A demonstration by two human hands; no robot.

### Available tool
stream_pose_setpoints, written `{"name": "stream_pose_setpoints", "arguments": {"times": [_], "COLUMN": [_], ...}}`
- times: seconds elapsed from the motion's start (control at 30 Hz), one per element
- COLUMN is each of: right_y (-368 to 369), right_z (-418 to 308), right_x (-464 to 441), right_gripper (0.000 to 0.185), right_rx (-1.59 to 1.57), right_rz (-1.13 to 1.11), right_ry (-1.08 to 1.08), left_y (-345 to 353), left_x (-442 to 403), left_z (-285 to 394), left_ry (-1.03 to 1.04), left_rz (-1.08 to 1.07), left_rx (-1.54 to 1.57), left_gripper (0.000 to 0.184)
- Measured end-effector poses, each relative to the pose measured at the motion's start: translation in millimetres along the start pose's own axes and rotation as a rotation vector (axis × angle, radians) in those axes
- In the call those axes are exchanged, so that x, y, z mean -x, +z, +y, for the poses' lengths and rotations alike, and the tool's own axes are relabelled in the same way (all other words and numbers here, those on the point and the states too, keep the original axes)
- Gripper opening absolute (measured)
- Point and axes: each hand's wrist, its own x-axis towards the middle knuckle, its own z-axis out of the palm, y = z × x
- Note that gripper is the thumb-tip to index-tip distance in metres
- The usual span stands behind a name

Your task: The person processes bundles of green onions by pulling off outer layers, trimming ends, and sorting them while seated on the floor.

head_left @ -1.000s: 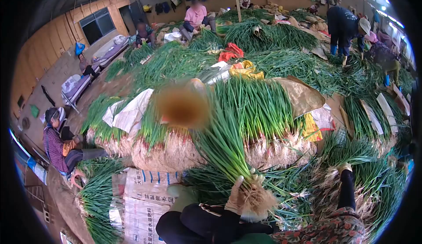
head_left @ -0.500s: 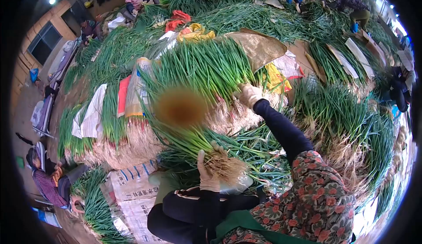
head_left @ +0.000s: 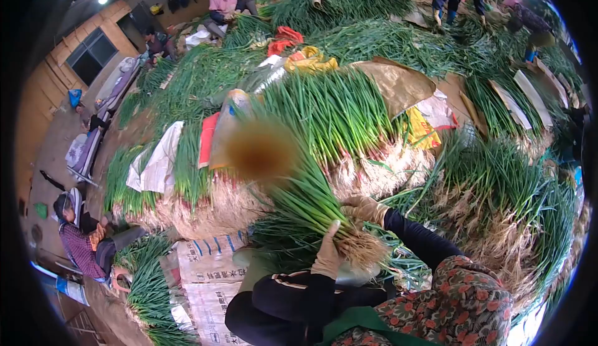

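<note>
My left hand, in a pale glove, grips a bunch of green onions low on the stems, its thumb along the front. The bunch's leaves point up and left, its tangled roots down and right. My right hand, gloved too, is at the bunch's right side just above the roots; its fingertips are partly hidden against the stems, and what they hold I cannot make out. Behind both hands stands a packed row of green onions, roots toward me.
A printed sack lies left of my knees. Loose onions with roots are heaped at right. A co-worker in a checked shirt sits at left; others work at the back. A brown blur covers part of the row.
My right hand has come from the lower right heap to the standing row, then down to the bunch in my left hand. The camera view has shifted.
</note>
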Motion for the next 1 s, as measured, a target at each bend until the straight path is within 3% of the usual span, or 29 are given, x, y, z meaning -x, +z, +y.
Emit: {"name": "stream_pose_setpoints", "arguments": {"times": [0.1, 0.13, 0.23, 0.27, 0.37, 0.4, 0.43, 0.5, 0.57, 0.63, 0.7, 0.73, 0.8, 0.87, 0.9, 0.93, 0.97, 1.0], "right_y": [8, 3, 1, 3, 17, 18, 25, 36, 45, 57, 23, 7, -13, -36, -47, -71, -81, -87], "right_z": [-4, -34, -18, -19, -1, 2, 23, 4, 6, 75, 67, 68, 72, 40, 93, 47, 51, -20], "right_x": [-17, -6, -13, -5, 4, 8, 12, 20, 13, -31, -11, -16, -12, -4, -41, -39, -69, -45], "right_gripper": [0.031, 0.032, 0.027, 0.022, 0.020, 0.020, 0.021, 0.025, 0.022, 0.021, 0.023, 0.023, 0.024, 0.035, 0.032, 0.029, 0.028, 0.029], "right_rx": [0.360, 0.300, 0.325, 0.037, -0.211, -0.331, -0.396, -0.700, -0.756, 0.108, 0.588, 0.564, 0.644, 0.685, 0.843, 0.810, 0.788, 0.618], "right_rz": [0.142, 0.037, -0.015, -0.070, 0.129, 0.092, 0.087, 0.114, 0.149, 0.430, 0.438, 0.013, -0.423, -0.285, 0.116, 0.419, 0.699, 0.742], "right_ry": [-0.223, -0.110, -0.211, -0.007, -0.025, 0.087, -0.220, 0.200, 0.268, -0.261, -0.129, 0.144, 0.318, 0.295, -0.257, -0.120, -0.128, -0.067], "left_y": [14, 23, 20, 14, 18, 19, 10, 17, 13, 14, 20, 18, 14, 23, 30, 35, 32, 31], "left_x": [8, 15, 14, 12, 15, 18, 11, 11, 9, 11, 20, 20, 23, 27, 27, 26, 30, 32], "left_z": [-1, -1, 3, 1, 0, 1, -4, -5, -9, -6, -2, -1, 3, 5, 4, 7, 7, 5], "left_ry": [0.123, 0.162, 0.180, 0.159, 0.148, 0.145, 0.115, 0.071, 0.116, 0.190, 0.271, 0.330, 0.346, 0.339, 0.313, 0.299, 0.235, 0.199], "left_rz": [0.010, 0.039, 0.032, 0.020, -0.035, -0.090, -0.157, -0.252, -0.289, -0.360, -0.469, -0.573, -0.538, -0.510, -0.506, -0.506, -0.467, -0.462], "left_rx": [0.057, 0.105, 0.130, 0.122, 0.138, 0.109, 0.203, 0.343, 0.332, 0.344, 0.388, 0.411, 0.421, 0.463, 0.515, 0.559, 0.459, 0.512], "left_gripper": [0.030, 0.029, 0.030, 0.030, 0.036, 0.038, 0.040, 0.043, 0.045, 0.047, 0.049, 0.051, 0.054, 0.057, 0.057, 0.058, 0.057, 0.055]}}
